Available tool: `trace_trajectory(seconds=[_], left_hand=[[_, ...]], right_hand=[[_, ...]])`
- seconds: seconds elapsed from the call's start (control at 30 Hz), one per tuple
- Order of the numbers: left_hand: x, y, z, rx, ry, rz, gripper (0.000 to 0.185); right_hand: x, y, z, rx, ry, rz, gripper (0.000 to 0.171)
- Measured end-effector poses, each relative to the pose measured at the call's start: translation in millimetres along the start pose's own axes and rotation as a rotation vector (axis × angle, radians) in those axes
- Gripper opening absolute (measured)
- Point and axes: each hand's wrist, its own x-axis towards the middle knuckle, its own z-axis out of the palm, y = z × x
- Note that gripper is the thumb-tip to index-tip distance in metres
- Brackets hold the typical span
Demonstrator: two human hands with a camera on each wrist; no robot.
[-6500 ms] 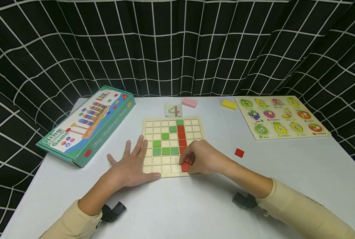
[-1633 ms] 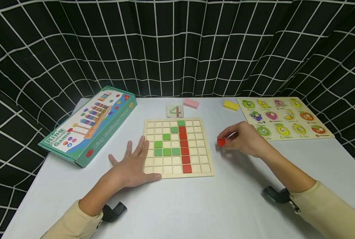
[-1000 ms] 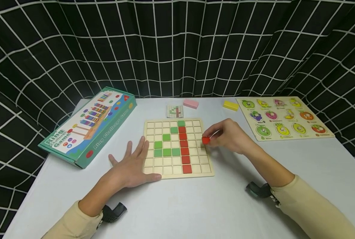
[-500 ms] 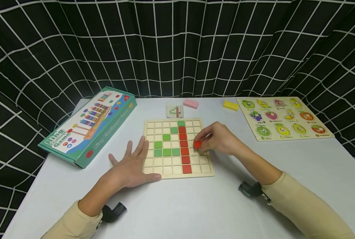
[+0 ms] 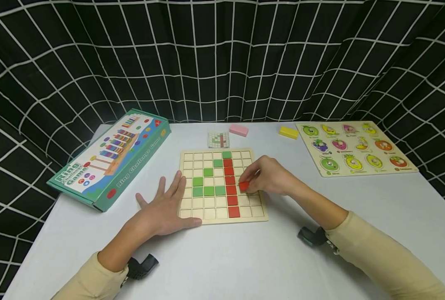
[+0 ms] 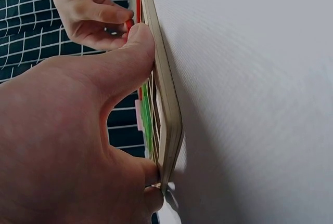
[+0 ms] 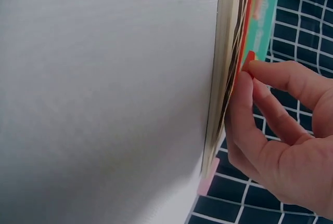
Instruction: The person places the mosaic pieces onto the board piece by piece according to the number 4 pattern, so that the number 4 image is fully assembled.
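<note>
Right hand (image 5: pixel 269 177) pinches red tile (image 5: pixel 243 186) over grid board (image 5: pixel 261 217) cell beside the red column; lower it flat and square while left hand (image 5: pixel 165 206), fingers spread, steadies the board's edge.

Staged recording booth: black grid-lined curtain (image 5: pixel 222 62) around white table (image 5: pixel 245 258) of toys

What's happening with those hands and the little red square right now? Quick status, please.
Right hand pinches red tile over grid board, beside the red column. Left hand flat, steadying the board's edge. Nothing in the way.
</note>
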Motion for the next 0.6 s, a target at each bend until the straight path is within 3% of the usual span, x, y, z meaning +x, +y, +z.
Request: trace_trajectory(seconds=[0.6], left_hand=[[-1.3, 0.9, -1.1, 0.012, -0.002, 0.002, 0.125]], right_hand=[[0.9, -8.3, 6.3, -0.079, -0.004, -0.031, 0.026]])
